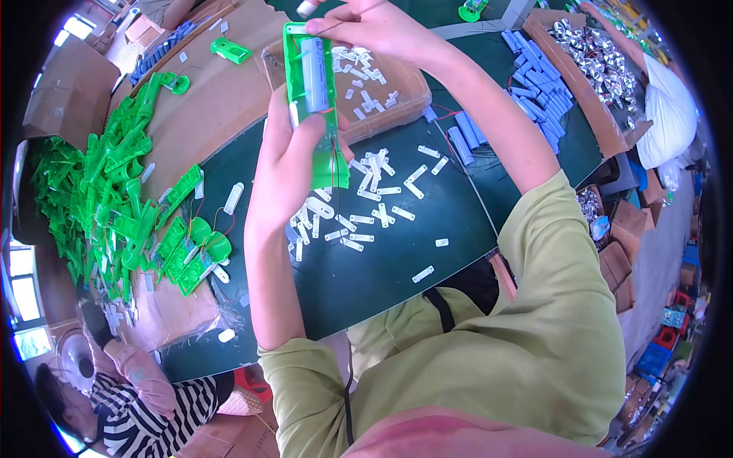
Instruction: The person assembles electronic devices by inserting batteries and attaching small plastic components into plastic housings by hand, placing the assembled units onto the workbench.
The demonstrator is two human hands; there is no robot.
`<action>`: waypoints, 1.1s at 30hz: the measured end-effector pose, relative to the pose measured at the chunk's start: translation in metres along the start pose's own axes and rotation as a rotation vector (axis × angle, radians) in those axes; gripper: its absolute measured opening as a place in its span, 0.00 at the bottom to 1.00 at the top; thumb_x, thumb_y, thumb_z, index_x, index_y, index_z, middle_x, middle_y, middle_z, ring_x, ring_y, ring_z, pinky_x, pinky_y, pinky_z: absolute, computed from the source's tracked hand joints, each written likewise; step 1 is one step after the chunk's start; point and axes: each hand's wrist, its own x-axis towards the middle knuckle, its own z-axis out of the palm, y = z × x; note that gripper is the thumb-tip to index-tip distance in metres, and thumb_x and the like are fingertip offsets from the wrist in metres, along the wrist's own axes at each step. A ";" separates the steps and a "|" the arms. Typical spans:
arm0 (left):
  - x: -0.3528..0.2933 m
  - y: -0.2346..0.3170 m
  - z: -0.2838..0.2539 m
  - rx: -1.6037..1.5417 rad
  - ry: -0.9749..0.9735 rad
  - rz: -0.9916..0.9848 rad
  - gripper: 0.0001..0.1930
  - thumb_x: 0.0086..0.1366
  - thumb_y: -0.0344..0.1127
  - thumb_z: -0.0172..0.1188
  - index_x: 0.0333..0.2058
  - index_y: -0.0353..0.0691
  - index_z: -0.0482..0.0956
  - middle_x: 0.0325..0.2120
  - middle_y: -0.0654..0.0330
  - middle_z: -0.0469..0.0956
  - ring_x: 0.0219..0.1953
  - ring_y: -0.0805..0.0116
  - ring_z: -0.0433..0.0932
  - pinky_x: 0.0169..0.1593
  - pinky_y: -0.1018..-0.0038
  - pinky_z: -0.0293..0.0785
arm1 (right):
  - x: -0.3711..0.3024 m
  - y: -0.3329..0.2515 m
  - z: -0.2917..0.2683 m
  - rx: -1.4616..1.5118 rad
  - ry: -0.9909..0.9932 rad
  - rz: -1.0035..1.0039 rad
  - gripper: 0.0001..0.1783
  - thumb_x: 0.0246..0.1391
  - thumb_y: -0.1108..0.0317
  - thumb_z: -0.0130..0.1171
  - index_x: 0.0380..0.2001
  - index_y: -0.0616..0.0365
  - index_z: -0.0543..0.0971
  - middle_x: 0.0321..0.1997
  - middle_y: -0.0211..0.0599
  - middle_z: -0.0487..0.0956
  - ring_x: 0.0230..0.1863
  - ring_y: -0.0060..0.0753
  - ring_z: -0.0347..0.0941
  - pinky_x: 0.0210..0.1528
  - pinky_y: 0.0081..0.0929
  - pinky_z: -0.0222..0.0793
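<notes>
My left hand is wrapped round a long green plastic housing, holding it upright over the far part of the table. A blue cylindrical battery cell lies lengthwise inside the housing, and a thin red wire shows below it. At the housing's far end is my right hand, its fingers bent together and one fingertip touching the rim by the cell. A small white piece shows at its other fingertips; whether they grip it I cannot make out. Below the housing, many small white plastic strips lie scattered on the dark green tabletop.
Green housings are heaped on the left. A cardboard box with white pieces stands behind my hands. Blue cells lie at the right, beside a cardboard tray of shiny metal parts. A co-worker in striped clothing sits at lower left.
</notes>
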 end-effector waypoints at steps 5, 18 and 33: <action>0.003 -0.005 -0.002 -0.098 -0.003 -0.052 0.18 0.62 0.31 0.42 0.51 0.34 0.59 0.31 0.54 0.74 0.24 0.69 0.75 0.29 0.73 0.74 | -0.007 0.007 0.012 0.061 0.141 0.029 0.13 0.60 0.64 0.53 0.44 0.58 0.70 0.30 0.25 0.74 0.28 0.12 0.65 0.31 0.13 0.61; 0.005 -0.041 -0.015 0.098 0.043 0.072 0.27 0.67 0.44 0.47 0.61 0.37 0.56 0.41 0.57 0.74 0.45 0.70 0.72 0.52 0.75 0.65 | -0.013 0.016 0.032 0.332 0.159 0.189 0.16 0.54 0.75 0.52 0.48 0.61 0.70 0.41 0.33 0.74 0.39 0.20 0.70 0.42 0.18 0.67; -0.179 -0.036 -0.197 1.491 0.236 -0.630 0.32 0.53 0.29 0.61 0.57 0.42 0.62 0.49 0.49 0.68 0.51 0.48 0.68 0.53 0.58 0.65 | 0.057 0.295 -0.251 -0.391 0.363 0.632 0.28 0.51 0.49 0.56 0.48 0.59 0.71 0.44 0.41 0.78 0.47 0.28 0.74 0.47 0.30 0.68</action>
